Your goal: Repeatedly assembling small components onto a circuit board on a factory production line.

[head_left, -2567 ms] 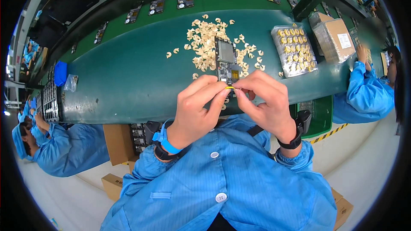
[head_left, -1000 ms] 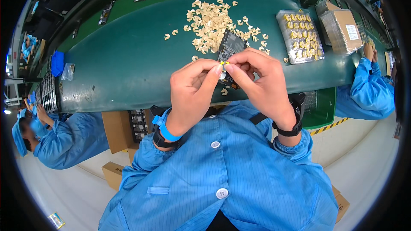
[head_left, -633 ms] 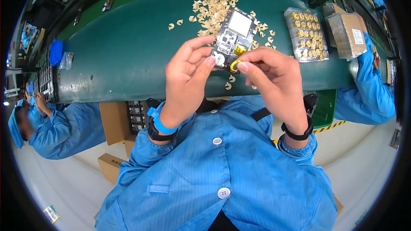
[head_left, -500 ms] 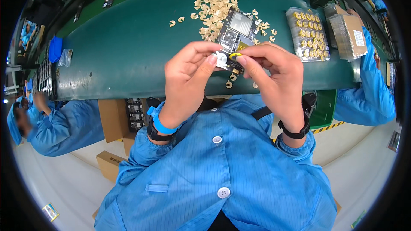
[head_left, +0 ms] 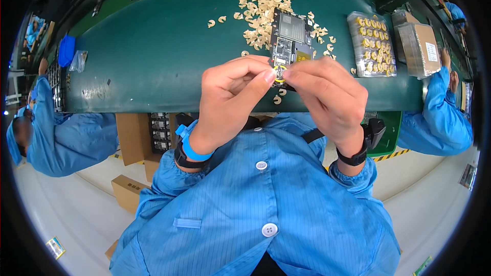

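A dark circuit board [head_left: 292, 28] with a silver shield plate lies on the green bench, its lower end between my hands. My left hand [head_left: 230, 84] is closed at that end, thumb and fingertips pinching its left edge. At the same spot, a small round part [head_left: 279, 73] with a yellow rim lies over the board. My right hand [head_left: 332, 89] pinches this part from the right, fingertips beside my left thumb. The fingers partly hide both the part and the board's lower edge. Cream crescent-shaped pieces [head_left: 258, 7] are scattered beyond and around the board.
To the right stands a clear tray [head_left: 353, 46] of yellow-rimmed parts, beside stacked trays with a cardboard piece [head_left: 428, 53]. A blue bin [head_left: 66, 51] and clear bag [head_left: 79, 61] lie left. People in blue sit on both sides; an open carton [head_left: 130, 138] stands below the bench.
The board has turned more upright. My right hand has brought the yellow-rimmed part left onto its lower end, and my fingertips have drawn together. The person at left has raised an arm.
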A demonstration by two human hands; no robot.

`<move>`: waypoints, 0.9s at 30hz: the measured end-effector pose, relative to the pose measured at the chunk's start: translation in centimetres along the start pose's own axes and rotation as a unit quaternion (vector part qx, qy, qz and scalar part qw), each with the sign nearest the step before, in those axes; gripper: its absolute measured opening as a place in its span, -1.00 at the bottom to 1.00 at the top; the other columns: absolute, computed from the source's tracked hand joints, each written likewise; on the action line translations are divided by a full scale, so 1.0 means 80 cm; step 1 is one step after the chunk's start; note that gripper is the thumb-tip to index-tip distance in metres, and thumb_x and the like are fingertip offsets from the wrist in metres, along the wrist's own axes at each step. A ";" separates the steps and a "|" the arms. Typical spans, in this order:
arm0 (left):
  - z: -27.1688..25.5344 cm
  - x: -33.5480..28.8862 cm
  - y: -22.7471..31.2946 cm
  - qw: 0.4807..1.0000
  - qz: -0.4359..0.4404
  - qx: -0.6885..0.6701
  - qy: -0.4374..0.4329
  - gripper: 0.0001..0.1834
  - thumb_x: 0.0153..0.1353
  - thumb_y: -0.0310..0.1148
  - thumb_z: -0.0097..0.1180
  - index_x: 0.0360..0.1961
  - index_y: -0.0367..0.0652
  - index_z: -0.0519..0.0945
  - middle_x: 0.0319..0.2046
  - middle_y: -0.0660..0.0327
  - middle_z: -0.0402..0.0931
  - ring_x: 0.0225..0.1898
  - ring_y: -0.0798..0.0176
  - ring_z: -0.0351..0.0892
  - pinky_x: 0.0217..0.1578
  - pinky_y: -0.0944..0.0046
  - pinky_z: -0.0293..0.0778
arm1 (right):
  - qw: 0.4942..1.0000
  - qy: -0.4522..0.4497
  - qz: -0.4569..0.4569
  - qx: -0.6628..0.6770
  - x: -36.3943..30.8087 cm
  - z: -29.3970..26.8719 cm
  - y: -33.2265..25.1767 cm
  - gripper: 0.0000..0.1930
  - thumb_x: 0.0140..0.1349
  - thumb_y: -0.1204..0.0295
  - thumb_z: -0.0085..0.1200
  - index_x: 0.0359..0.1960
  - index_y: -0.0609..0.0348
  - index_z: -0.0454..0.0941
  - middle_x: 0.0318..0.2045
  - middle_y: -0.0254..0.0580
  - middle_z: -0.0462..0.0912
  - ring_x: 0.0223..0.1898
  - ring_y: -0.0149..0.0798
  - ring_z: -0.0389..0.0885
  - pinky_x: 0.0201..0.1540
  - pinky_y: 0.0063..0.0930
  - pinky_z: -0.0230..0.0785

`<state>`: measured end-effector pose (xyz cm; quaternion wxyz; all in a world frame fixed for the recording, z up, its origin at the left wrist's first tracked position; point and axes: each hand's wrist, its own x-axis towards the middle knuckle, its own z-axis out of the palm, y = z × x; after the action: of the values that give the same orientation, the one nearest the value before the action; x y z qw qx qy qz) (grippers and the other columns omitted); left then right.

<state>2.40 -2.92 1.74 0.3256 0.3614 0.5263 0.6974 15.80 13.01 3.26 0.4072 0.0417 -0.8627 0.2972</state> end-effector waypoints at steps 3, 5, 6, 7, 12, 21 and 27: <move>0.004 0.000 0.002 1.000 0.014 0.008 0.018 -0.87 0.42 -0.59 0.17 -0.11 -0.48 0.68 -0.13 0.14 0.63 -0.16 0.44 0.56 -0.17 0.42 0.49 | 0.996 0.003 0.086 0.035 0.007 -0.005 -0.016 -0.76 0.06 0.65 0.38 -0.20 0.28 0.73 -0.28 -0.12 0.70 -0.33 -0.23 0.67 -0.31 -0.42 0.52; 0.006 0.001 0.003 0.999 0.044 0.027 0.017 -0.87 0.41 -0.60 0.17 -0.12 -0.48 0.68 -0.10 0.11 0.64 -0.16 0.41 0.58 -0.16 0.42 0.53 | 0.982 0.001 0.173 0.071 0.008 -0.005 -0.021 -0.80 0.10 0.63 0.38 -0.21 0.28 0.73 -0.30 -0.14 0.69 -0.33 -0.26 0.66 -0.30 -0.43 0.51; 0.006 0.001 0.004 0.999 0.043 0.026 0.017 -0.87 0.41 -0.60 0.17 -0.12 -0.48 0.68 -0.10 0.11 0.64 -0.16 0.41 0.58 -0.16 0.42 0.53 | 0.981 -0.006 0.179 0.077 0.007 -0.003 -0.018 -0.82 0.14 0.61 0.38 -0.21 0.28 0.73 -0.32 -0.16 0.68 -0.34 -0.29 0.64 -0.31 -0.45 0.50; 0.005 0.001 0.005 0.998 0.048 0.049 0.010 -0.86 0.41 -0.61 0.17 -0.10 -0.48 0.68 -0.10 0.09 0.64 -0.14 0.38 0.60 -0.13 0.40 0.56 | 0.979 -0.013 0.185 0.083 0.006 -0.002 -0.015 -0.85 0.18 0.58 0.39 -0.22 0.27 0.72 -0.35 -0.18 0.67 -0.35 -0.33 0.63 -0.31 -0.47 0.48; 0.008 -0.002 0.011 0.995 0.033 0.091 0.003 -0.81 0.39 -0.65 0.16 -0.02 -0.50 0.67 -0.03 0.02 0.68 -0.04 0.30 0.65 0.11 0.29 0.56 | 0.937 0.004 0.291 0.193 0.003 -0.008 -0.014 -0.89 0.24 0.59 0.35 -0.23 0.32 0.71 -0.33 -0.23 0.69 -0.33 -0.45 0.61 -0.31 -0.54 0.45; 0.000 0.002 0.012 0.998 -0.044 -0.027 0.025 -0.53 0.45 -0.63 0.04 0.35 -0.50 0.37 0.07 -0.07 0.63 0.08 0.19 0.68 0.08 0.21 0.69 | 0.888 -0.011 0.391 0.241 0.014 -0.009 -0.038 -0.91 0.33 0.59 0.26 -0.25 0.42 0.68 -0.42 -0.22 0.72 -0.41 -0.56 0.61 -0.36 -0.64 0.44; -0.001 0.000 0.011 0.995 -0.077 -0.047 0.051 -0.60 0.46 -0.60 0.05 0.28 -0.50 0.45 0.07 -0.06 0.64 0.06 0.23 0.69 0.03 0.26 0.73 | 0.916 -0.009 0.366 0.166 0.010 0.012 -0.036 -0.91 0.29 0.56 0.28 -0.31 0.37 0.68 -0.54 -0.29 0.68 -0.57 -0.61 0.50 -0.52 -0.64 0.31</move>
<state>2.23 -3.15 2.54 0.3682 0.2681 0.5349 0.7117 15.52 10.23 4.78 0.2499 -0.2073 -0.7596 0.5635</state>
